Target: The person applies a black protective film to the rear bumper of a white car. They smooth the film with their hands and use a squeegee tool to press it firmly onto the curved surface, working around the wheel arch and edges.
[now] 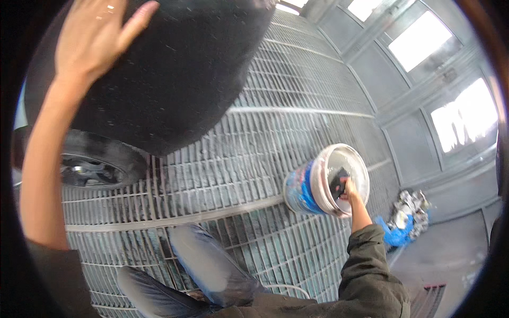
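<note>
Grated floor (302,79), grey walls (384,69). Left hand (94,42) open, thumb apart, at the black car panel (177,69) (contact unclear); right hand (350,190) grips a dark pad (338,179) inside the bucket (303,186). Dipping seems under way; pad not yet out.

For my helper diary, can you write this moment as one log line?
left hand: open, by black car panel; right hand: holding dark pad at mouth of bucket

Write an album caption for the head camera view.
Above a slatted floor, the right hand holds a dark object at an open bucket, left hand near a black car.
</note>
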The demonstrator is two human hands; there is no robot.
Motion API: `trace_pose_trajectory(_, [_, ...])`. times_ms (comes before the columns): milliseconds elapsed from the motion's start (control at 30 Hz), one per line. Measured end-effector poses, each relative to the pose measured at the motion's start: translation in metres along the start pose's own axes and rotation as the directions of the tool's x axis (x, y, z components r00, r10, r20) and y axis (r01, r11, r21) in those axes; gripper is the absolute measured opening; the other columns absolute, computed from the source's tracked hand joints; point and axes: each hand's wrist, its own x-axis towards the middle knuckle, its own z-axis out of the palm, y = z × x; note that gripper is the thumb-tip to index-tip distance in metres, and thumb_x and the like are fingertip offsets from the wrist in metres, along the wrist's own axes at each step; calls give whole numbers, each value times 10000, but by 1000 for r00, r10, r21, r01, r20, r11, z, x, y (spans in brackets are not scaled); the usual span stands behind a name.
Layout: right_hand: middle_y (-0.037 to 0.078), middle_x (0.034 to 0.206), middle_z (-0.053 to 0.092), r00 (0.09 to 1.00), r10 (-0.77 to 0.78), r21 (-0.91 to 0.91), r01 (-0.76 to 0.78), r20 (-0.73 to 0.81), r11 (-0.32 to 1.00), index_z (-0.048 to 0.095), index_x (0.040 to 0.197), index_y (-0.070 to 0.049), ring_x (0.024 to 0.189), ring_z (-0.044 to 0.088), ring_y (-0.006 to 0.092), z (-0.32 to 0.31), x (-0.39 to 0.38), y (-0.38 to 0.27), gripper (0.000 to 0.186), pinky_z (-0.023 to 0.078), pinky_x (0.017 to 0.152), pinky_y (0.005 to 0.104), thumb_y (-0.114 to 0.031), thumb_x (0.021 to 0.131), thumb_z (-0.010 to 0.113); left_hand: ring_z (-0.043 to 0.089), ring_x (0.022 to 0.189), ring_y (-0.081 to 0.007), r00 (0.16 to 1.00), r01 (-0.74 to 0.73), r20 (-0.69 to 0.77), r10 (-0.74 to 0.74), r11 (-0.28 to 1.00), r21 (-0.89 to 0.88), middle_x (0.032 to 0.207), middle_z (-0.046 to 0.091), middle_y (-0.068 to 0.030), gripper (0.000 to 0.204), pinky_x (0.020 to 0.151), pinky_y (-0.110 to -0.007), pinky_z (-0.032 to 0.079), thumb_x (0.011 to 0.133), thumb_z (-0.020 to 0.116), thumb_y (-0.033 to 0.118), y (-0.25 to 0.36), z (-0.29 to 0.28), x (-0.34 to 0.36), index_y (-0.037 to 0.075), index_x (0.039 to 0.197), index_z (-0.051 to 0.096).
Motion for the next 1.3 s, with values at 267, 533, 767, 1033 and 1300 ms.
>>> trace_pose_trajectory(267, [165,1290,711,792,-572,78,570,211,818,574,1421,54,1116,691,266,44,38,48,732,572,949,399,-218,814,880,269,1646,-307,995,84,84,-57,928,-363,1756,328,-158,810,1348,-518,158,929,729,397,21,-6,-27,61,1613,452])
trace_pose_trajectory(533, [309,1231,723,977,-212,-630,167,3,758,182,1609,190,1054,767,338,37,65,52,1208,622,899,444,-180,690,872,214,1664,-271,935,-201,233,267,941,-271,1784,277,-109,823,1365,-494,125,983,633,496,-3,-25,-68,93,1664,405])
trace_pose_trajectory(767, [260,806,740,951,-307,-370,295,26,881,714,961,162,684,759,349,-22,27,25,437,612,612,442,-237,784,700,184,1672,-263,932,-227,235,277,949,-219,1795,248,-99,809,1368,-493,108,1013,578,526,4,-22,-64,95,1672,392])
trace_pose_trajectory(1033, [188,851,731,374,-859,-305,822,-350,482,673,973,82,835,711,304,-42,-15,-186,484,549,778,475,-390,931,769,115,1684,-251,895,-322,248,370,922,-213,1811,194,-83,803,1372,-491,77,1059,509,547,3,-18,-52,106,1704,323])
trace_pose_trajectory(1300, [157,1056,768,-709,-658,-307,704,-252,-641,727,1283,-36,944,733,255,133,-433,-455,380,579,864,378,-12,904,723,159,1676,-250,914,-241,249,320,922,-303,1805,214,-84,789,1373,-485,95,1040,588,481,-34,-31,-67,139,1701,328])
